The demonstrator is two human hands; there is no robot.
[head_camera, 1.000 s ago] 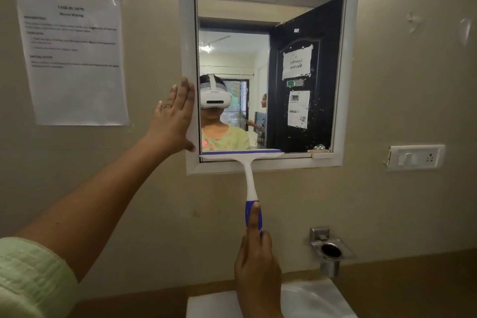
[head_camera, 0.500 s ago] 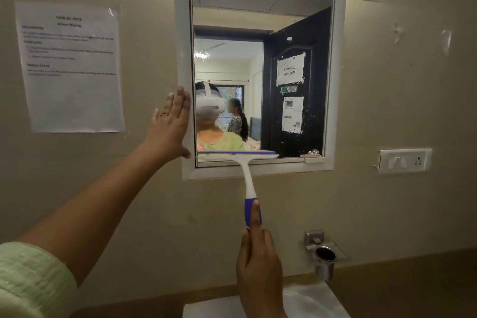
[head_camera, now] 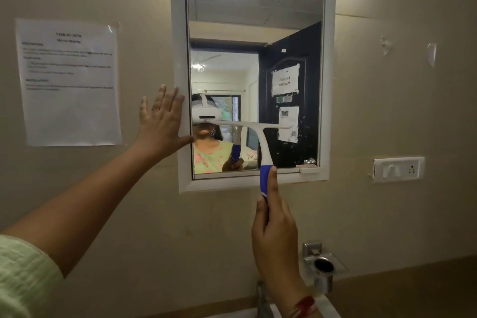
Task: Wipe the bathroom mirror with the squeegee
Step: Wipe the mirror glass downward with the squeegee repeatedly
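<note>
The right hand [head_camera: 276,235] is gripping the blue handle of the squeegee [head_camera: 262,146], forefinger lying along it, and is holding the white blade level across the lower half of the mirror [head_camera: 254,20]. The left hand [head_camera: 161,124] is pressing flat, fingers straight, on the white frame [head_camera: 180,59]. Specks [head_camera: 305,124] are sitting just beyond the blade's right end, so a narrow stroke would likely be missing them. Uneven pressure from the long handle could be leaving streaks.

Left arm reaches up from lower left, sleeve [head_camera: 23,273] at the upper arm. Left hand [head_camera: 162,121] flat, fingers straight and pointing up, thumb out sideways. Right hand [head_camera: 276,235] raised, back to camera, grips squeegee [head_camera: 261,142] handle, one finger straight along it.
</note>
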